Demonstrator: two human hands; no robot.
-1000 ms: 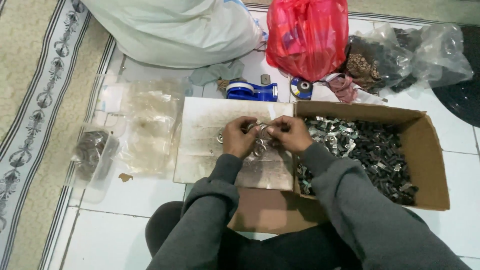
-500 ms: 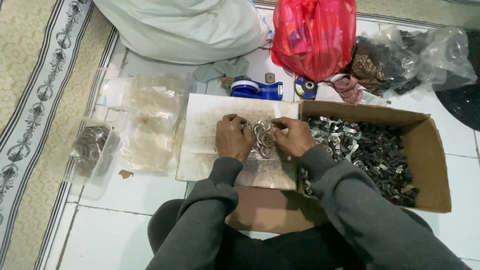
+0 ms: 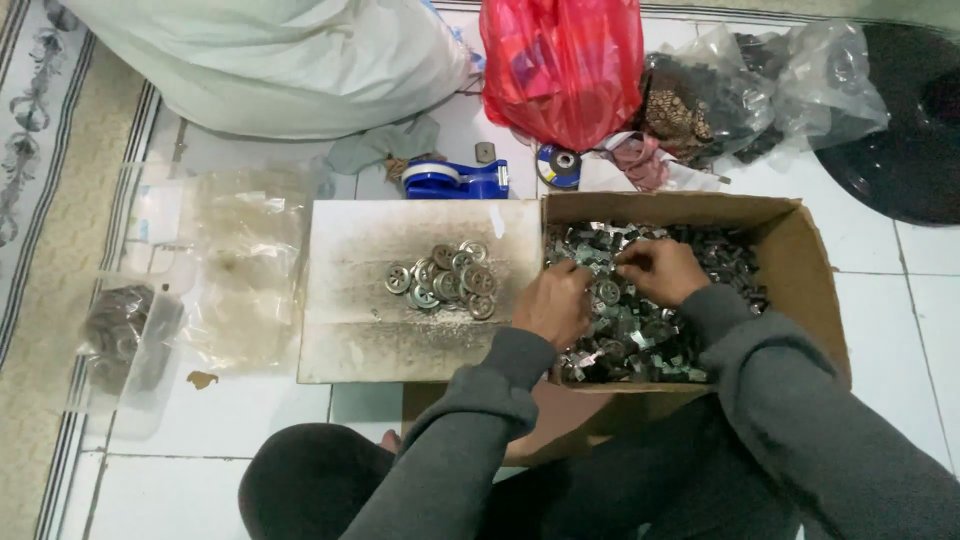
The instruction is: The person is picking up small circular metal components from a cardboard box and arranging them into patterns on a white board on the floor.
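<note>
Both hands are inside a brown cardboard box (image 3: 805, 270) filled with several small shiny metal clips (image 3: 640, 335). My left hand (image 3: 553, 303) rests at the box's left wall, fingers curled down among the metal pieces. My right hand (image 3: 658, 270) lies palm down further in, fingers pinching among the clips. Whether either hand holds a piece is hidden. To the left of the box a pile of round metal washers (image 3: 447, 279) sits on a stained white board (image 3: 350, 330).
Clear plastic bags (image 3: 235, 270) lie left of the board, one with dark parts (image 3: 118, 330). A blue tape dispenser (image 3: 455, 180), a red plastic bag (image 3: 560, 65), clear bags of dark parts (image 3: 740, 90) and a large white sack (image 3: 260, 60) are beyond. A patterned rug (image 3: 40, 200) lies left.
Both hands left the washers on the white board and moved right into the cardboard box. The washers now lie as a loose pile on the board.
</note>
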